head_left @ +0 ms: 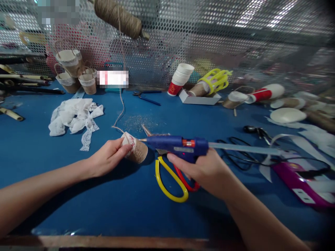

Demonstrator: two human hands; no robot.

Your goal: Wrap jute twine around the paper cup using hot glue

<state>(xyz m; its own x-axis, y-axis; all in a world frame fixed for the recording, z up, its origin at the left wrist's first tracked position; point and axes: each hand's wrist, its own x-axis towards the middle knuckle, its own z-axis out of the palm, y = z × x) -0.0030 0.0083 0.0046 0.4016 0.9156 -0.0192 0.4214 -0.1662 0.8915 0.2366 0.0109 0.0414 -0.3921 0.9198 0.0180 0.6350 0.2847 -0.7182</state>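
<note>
My left hand [108, 157] is closed on a small paper cup [138, 151] wrapped in brown twine, which lies tilted over the blue table. Twine [121, 108] runs from the cup's white rim up to a large spool [117, 17]. In my right hand [206, 170] is a blue hot glue gun [172, 144], a long clear glue stick [243, 148] poking out of its back. The gun's nozzle points left and is close to the cup; whether it touches I cannot tell. Beneath the gun lie scissors [171, 179] with yellow and red handles, their blades partly hidden.
White lace [72, 116] is heaped at the left, before several twine-covered cups [69, 62] with handles. Pliers [148, 97], stacked paper cups [180, 78] and a small box [200, 99] stand along the mesh wall. A purple power strip [295, 181] and black cables lie at the right.
</note>
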